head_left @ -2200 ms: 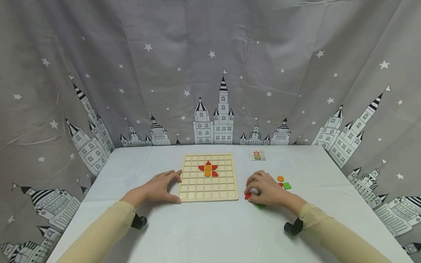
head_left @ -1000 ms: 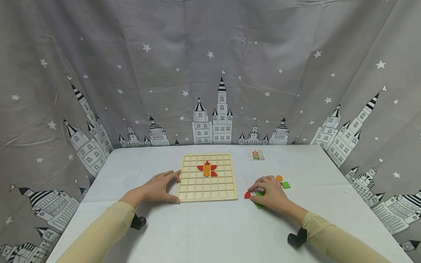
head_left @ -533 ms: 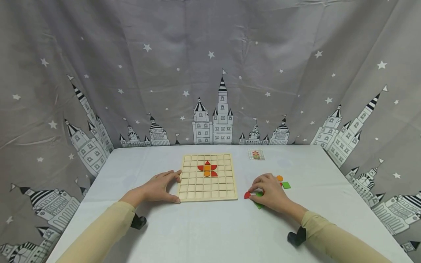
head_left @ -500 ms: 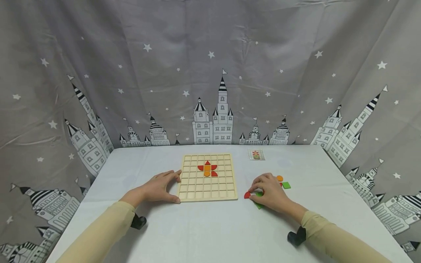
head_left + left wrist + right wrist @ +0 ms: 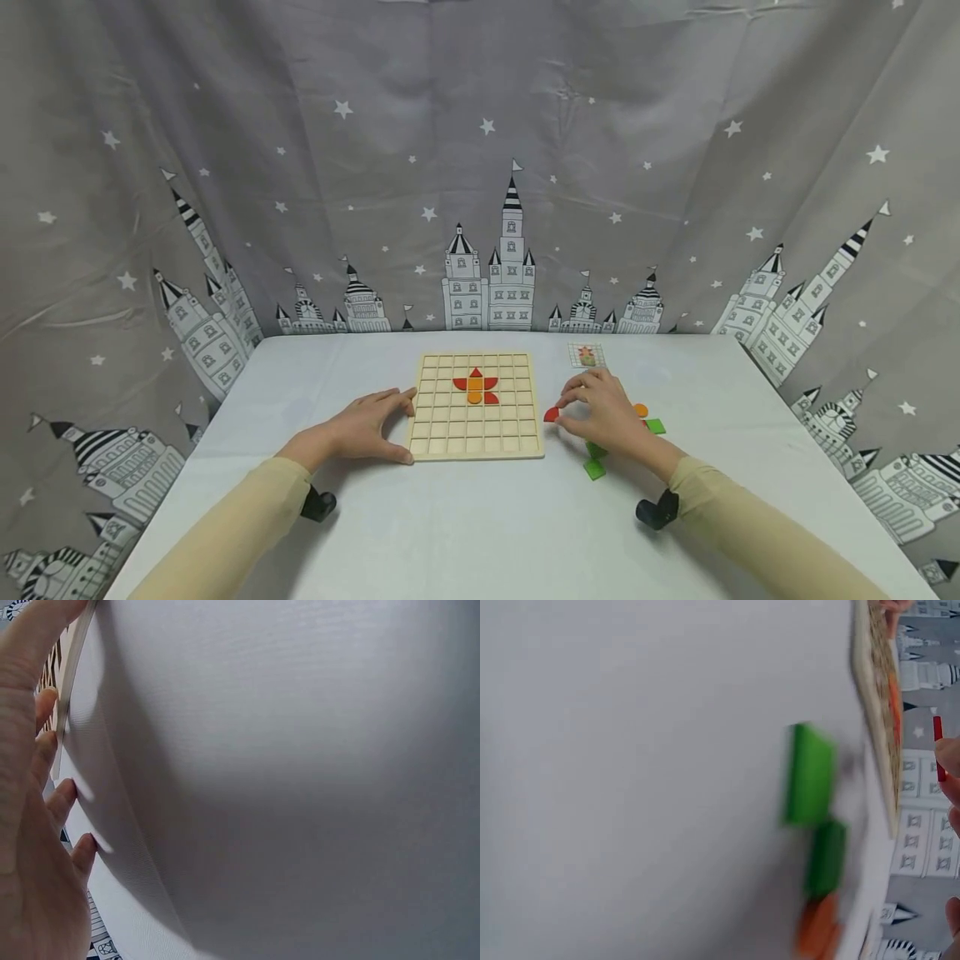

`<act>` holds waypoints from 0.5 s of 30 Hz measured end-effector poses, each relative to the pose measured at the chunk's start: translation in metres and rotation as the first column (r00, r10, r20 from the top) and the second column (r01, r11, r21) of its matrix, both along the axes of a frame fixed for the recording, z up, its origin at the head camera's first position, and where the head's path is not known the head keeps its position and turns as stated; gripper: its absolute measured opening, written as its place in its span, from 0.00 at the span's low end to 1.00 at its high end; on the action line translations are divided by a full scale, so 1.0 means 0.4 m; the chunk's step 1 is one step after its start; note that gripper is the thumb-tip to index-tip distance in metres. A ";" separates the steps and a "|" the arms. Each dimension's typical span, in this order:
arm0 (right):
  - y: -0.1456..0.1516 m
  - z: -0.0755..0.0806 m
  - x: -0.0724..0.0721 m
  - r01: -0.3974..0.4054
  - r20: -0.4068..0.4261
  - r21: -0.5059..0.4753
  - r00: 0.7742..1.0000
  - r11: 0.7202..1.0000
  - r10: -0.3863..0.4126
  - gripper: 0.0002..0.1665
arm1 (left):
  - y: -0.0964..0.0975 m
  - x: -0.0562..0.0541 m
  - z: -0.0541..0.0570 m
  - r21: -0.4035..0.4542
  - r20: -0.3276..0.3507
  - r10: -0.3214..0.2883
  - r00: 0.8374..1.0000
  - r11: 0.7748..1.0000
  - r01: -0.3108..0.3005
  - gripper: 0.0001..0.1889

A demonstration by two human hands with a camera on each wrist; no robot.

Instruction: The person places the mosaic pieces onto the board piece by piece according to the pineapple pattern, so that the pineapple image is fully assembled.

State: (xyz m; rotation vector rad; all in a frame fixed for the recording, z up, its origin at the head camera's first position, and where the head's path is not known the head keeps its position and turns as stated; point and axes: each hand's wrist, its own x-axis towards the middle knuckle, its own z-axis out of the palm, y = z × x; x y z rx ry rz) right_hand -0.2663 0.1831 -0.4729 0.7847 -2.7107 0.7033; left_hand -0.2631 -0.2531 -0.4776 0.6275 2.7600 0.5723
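In the head view my right hand pinches a red quarter-circle tile between thumb and fingertips, just right of the wooden grid board. The right wrist view shows that red tile edge-on, raised above the table. My left hand touches the board's left edge with thumb and index finger spread apart. On the board, an orange square and an orange circle sit among red pieces, including a triangle and a quarter-circle.
Green tiles lie under and near my right wrist. Beyond them are another green square and an orange circle, with a red piece partly hidden by the hand. A small pattern card lies behind, before the grey curtain.
My right hand has lifted the red quarter-circle from the loose tiles and moved it left and away from me, towards the board. The left hand has stayed at the board's edge.
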 end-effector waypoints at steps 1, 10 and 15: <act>-0.015 0.004 -0.010 -0.002 -0.007 0.000 1.000 1.000 0.002 0.07 | 0.000 0.000 0.000 -0.003 -0.002 0.000 1.000 1.000 0.000 0.37; -0.158 0.013 -0.085 -0.047 0.001 -0.018 0.999 0.999 0.047 0.08 | -0.002 -0.006 -0.005 -0.002 -0.026 -0.027 0.999 1.000 0.027 0.37; -0.237 0.000 -0.116 -0.040 0.033 0.005 0.999 0.999 0.040 0.09 | -0.003 -0.005 -0.007 0.015 -0.021 -0.025 0.999 1.000 0.026 0.37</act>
